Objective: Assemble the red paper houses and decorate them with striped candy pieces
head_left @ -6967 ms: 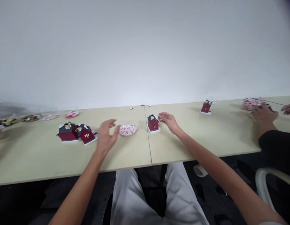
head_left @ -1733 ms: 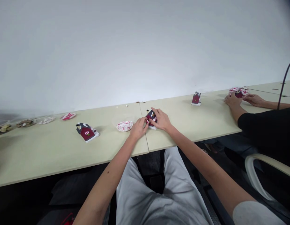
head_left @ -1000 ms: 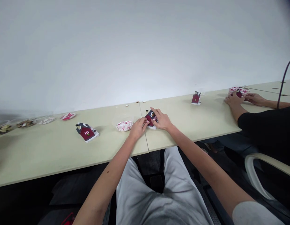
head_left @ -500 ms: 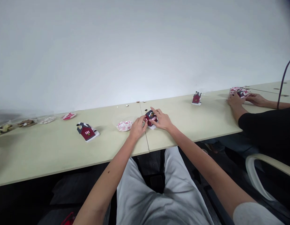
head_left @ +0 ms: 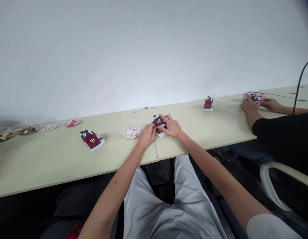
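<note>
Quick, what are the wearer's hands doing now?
Left hand: touching the red house; whether it grips anything can't be told.
Right hand: holding that house's right side.

A hand-assembly workroom, by the look of it, me sitting at a long pale table [head_left: 59, 166] along a plain wall [head_left: 154, 56], little red houses [head_left: 92, 140] dotted down it, heaped small pieces [head_left: 132, 133], a co-worker's hands [head_left: 250, 105] busy to my right

Pale table [head_left: 66, 162]: red toy houses [head_left: 92, 140], loose bits [head_left: 135, 112] along back.
</note>
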Action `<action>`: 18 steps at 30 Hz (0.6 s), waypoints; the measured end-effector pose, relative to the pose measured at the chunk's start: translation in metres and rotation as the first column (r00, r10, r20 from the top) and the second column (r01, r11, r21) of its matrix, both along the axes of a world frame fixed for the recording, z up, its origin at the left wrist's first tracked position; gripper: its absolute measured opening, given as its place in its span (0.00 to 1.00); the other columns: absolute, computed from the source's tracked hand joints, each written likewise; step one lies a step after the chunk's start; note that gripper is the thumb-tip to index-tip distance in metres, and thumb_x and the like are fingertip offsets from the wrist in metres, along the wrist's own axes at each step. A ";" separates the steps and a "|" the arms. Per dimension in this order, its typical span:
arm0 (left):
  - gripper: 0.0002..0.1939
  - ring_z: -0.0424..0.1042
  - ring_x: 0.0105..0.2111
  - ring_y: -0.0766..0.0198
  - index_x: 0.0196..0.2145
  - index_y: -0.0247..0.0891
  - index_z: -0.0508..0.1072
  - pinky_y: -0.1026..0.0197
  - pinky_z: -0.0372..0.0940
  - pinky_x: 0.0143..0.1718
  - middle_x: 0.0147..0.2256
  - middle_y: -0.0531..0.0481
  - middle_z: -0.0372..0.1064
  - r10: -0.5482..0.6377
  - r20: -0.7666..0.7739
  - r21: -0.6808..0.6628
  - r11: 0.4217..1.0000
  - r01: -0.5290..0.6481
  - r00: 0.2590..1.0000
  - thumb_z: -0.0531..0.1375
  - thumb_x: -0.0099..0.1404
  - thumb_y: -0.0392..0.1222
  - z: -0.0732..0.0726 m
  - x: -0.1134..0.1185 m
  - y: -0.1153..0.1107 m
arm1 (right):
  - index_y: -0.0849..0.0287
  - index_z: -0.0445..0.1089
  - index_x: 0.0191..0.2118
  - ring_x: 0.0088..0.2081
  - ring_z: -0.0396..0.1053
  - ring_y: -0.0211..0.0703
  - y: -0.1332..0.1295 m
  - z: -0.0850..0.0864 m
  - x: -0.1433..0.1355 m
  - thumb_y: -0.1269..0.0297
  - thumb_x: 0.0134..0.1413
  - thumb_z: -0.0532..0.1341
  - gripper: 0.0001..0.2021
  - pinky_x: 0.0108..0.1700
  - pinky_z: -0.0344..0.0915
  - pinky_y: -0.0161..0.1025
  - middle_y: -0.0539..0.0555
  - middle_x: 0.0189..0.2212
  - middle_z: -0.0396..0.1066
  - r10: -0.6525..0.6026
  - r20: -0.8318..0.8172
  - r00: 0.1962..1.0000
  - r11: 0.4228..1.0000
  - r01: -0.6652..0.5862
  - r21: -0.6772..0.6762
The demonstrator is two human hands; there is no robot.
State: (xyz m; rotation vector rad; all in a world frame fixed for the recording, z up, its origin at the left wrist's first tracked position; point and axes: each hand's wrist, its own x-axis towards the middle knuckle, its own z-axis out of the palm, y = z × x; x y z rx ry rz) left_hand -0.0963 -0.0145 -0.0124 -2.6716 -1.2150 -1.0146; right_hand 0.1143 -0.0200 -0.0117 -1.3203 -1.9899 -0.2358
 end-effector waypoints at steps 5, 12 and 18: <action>0.13 0.70 0.45 0.54 0.48 0.40 0.66 0.54 0.66 0.45 0.42 0.43 0.71 -0.027 -0.019 0.021 0.999 0.028 0.999 0.46 0.75 0.45 -0.001 0.001 -0.001 | 0.51 0.56 0.69 0.46 0.71 0.53 0.002 0.000 0.001 0.37 0.62 0.55 0.36 0.42 0.72 0.48 0.61 0.60 0.59 0.040 -0.021 0.999 0.998 -0.039 0.050; 0.12 0.70 0.46 0.55 0.48 0.40 0.66 0.53 0.67 0.47 0.44 0.43 0.71 -0.048 0.028 0.006 0.999 0.048 0.998 0.46 0.76 0.45 -0.003 0.000 0.001 | 0.55 0.56 0.68 0.58 0.63 0.58 0.002 0.001 0.001 0.41 0.63 0.56 0.34 0.59 0.65 0.54 0.62 0.60 0.63 0.170 -0.058 0.984 0.977 -0.161 0.141; 0.13 0.71 0.45 0.54 0.49 0.40 0.65 0.52 0.67 0.46 0.45 0.42 0.71 -0.023 0.033 -0.019 1.000 0.024 0.999 0.45 0.76 0.44 -0.002 -0.001 0.002 | 0.59 0.54 0.69 0.57 0.64 0.58 0.004 -0.002 0.001 0.42 0.64 0.56 0.35 0.59 0.64 0.54 0.63 0.59 0.66 0.225 -0.073 0.972 0.969 -0.216 0.118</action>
